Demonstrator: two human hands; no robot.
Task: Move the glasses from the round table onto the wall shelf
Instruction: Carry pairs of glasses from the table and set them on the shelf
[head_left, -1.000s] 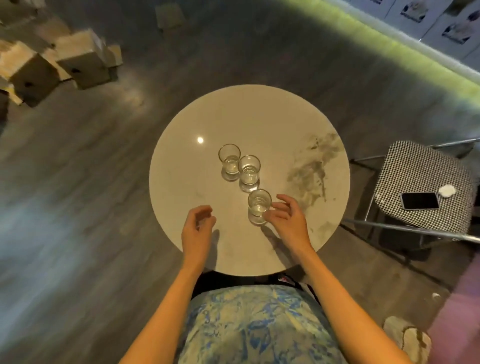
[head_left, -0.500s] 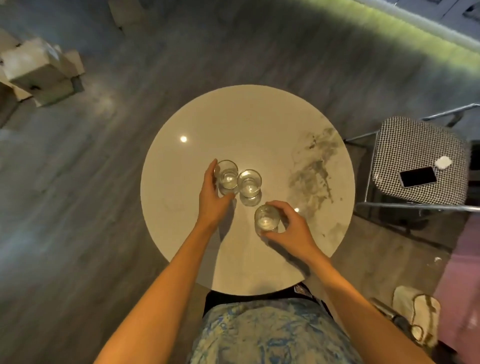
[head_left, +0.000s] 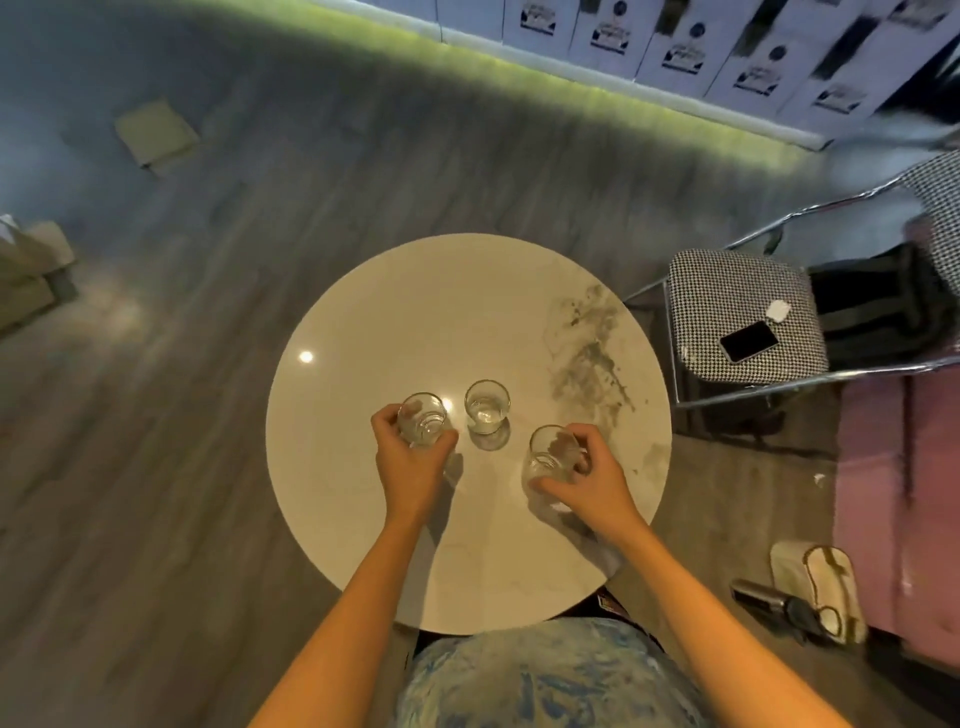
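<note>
Round table (head_left: 363, 509): left hand (head_left: 410, 462) clasps one glass (head_left: 422, 420), right hand (head_left: 592, 480) another (head_left: 551, 453), likely for carrying; third glass (head_left: 487, 406) untouched.

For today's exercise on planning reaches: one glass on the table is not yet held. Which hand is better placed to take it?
Neither is free: the left hand and right hand each grip a glass. The middle glass stands nearer the left.

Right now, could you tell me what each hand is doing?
Left hand: closed around the left glass.
Right hand: closed around the right glass.
</note>
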